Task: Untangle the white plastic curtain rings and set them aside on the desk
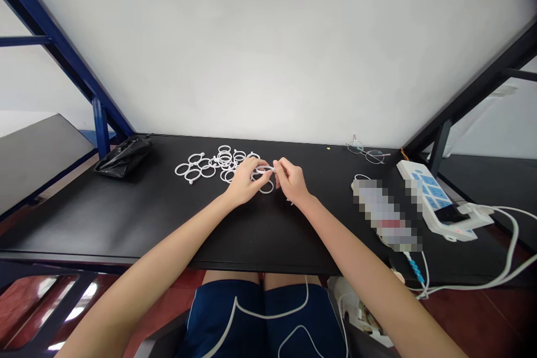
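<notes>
My left hand [246, 180] and my right hand [292, 181] meet over the middle of the black table [126, 218]. Both pinch the same white plastic ring [265, 169], held just above the tabletop between the fingertips. Another white ring [267, 188] lies on the table right below the hands. A pile of several white rings [213, 163] is spread out to the left, behind my left hand.
A black plastic bag [124, 156] lies at the table's far left. Wire-rimmed glasses [367, 152] rest near the back right. A white and blue power strip [436, 201] with white cables sits at the right edge, beside a blurred object [384, 213].
</notes>
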